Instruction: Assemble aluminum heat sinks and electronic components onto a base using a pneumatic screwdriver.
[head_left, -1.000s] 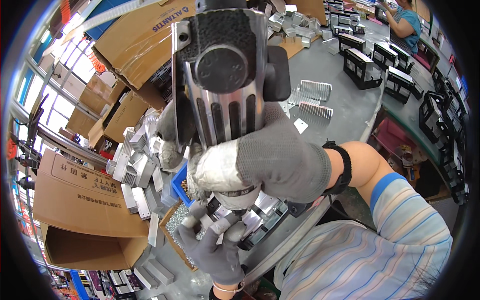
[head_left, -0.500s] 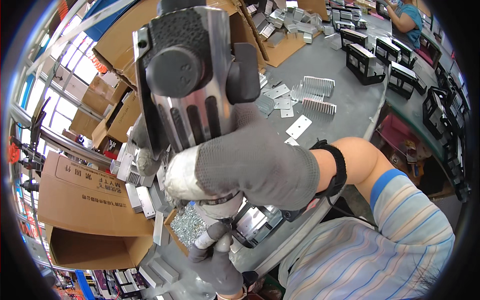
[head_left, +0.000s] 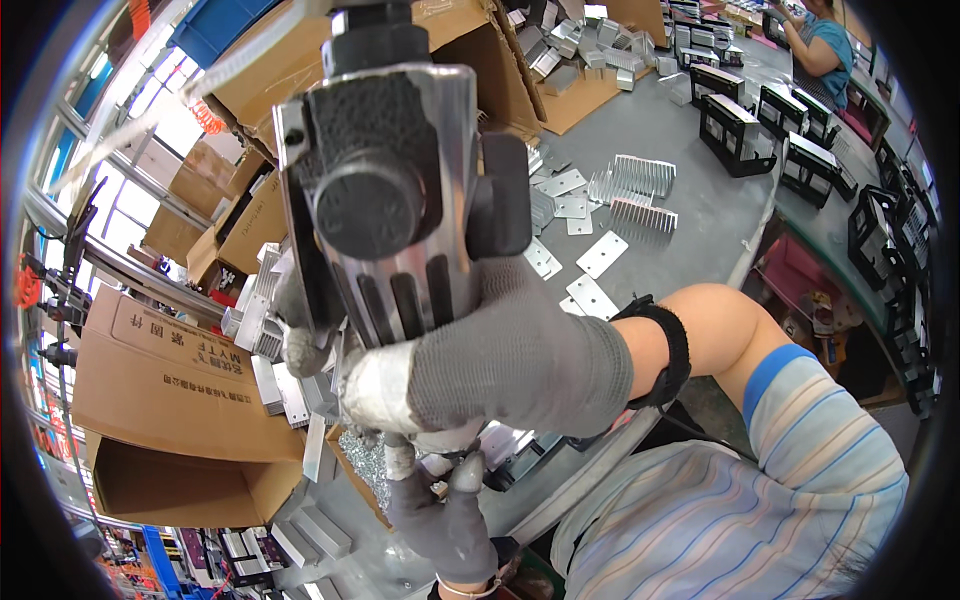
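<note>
Presently the right hand (head_left: pixel 500 370) holds a firm grip around the silver power screwdriver (head_left: pixel 390 190), raised upright above the surface (head_left: pixel 700 210), while the left hand (head_left: pixel 445 520) pinches a small metal part beneath its tip; fastening appears under way, with flat plates (head_left: pixel 600 255) unprocessed.

A grey workbench (head_left: pixel 690 170) carries flat metal plates (head_left: pixel 602 254) and finned heat sinks (head_left: pixel 640 175).

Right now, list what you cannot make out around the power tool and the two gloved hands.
- Head view: the power tool and the right hand hide the tool's tip and whatever it works on.
- The left hand shows only partly below; what its fingers hold is hidden.
- The cardboard box interior is in shadow.
- The far black frames are too small for detail.
</note>
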